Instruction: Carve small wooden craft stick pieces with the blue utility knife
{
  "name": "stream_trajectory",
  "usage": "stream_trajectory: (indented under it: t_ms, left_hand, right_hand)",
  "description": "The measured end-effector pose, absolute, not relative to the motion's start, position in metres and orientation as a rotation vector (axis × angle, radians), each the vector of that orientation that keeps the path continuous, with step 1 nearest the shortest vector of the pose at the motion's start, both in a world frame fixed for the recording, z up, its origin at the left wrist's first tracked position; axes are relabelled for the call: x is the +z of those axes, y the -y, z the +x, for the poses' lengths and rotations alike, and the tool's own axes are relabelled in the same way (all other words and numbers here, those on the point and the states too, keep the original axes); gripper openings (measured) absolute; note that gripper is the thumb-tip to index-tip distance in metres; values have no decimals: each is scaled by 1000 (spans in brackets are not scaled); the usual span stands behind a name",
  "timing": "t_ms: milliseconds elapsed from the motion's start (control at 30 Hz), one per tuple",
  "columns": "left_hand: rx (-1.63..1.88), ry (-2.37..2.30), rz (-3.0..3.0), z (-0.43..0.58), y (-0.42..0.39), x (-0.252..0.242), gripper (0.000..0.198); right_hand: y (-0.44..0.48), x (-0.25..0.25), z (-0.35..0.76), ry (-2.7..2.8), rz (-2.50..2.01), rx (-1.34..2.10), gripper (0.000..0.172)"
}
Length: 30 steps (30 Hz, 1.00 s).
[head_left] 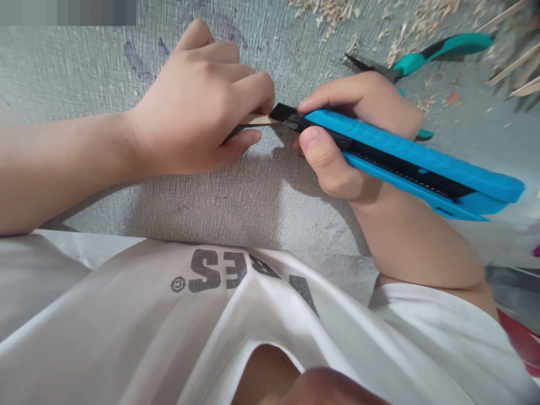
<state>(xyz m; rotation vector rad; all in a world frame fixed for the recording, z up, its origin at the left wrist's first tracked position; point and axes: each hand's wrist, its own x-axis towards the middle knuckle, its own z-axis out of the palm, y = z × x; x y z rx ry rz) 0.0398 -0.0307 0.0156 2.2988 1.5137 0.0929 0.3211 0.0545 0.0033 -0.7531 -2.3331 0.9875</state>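
My right hand (337,152) is closed around a utility knife (415,154) with a blue body and a dark blade end. Its handle slants down to the right across my wrist. In my left hand (206,101), the fingers are curled and the thumb presses a thin wooden stick (257,120) against them. Only a short piece of the stick shows past the fingers. The knife's dark blade end meets the tip of the stick, between my two hands, just above the table.
A grey textured table (211,202) lies beneath my hands. Pliers with teal and black handles (447,50) rest beyond my right hand. Wood shavings (333,14) are scattered at the far side, and several wooden sticks (517,67) lie at the far right.
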Motion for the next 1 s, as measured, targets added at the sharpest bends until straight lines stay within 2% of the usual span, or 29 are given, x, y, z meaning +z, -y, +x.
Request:
stream_trajectory:
  t_ms: [167,267,367,433,567,667,867,1000]
  left_hand:
    - [81,-1515,2288,42,31,18,61]
    - [32,-1533,2250,43,30,21,56]
    - [77,-1527,2237,42,30,20,59]
    - [126,-1507,2265,41,31,19,62]
    - [102,-1509,2302,41,31,17,56]
    - [72,-1527,2287,42,30,17,53]
    - [83,-1514,2284,41,30,16,56]
    - [-5,-1538,2262,45,28,22,51]
  right_hand:
    - [-51,3,320,2292,-730,1050,43]
    - [-50,2,319,2293,-773,1041,53]
    - [-51,0,319,2312,-795,990,58]
    - [-52,-1,318,2277,-715,982,51]
    - [-52,0,315,2216,-556,888,33]
    - [-50,0,314,2218,-591,852,33]
    - [-51,-1,315,2261,-652,735,45]
    - [-51,2,314,2216,-562,846,31]
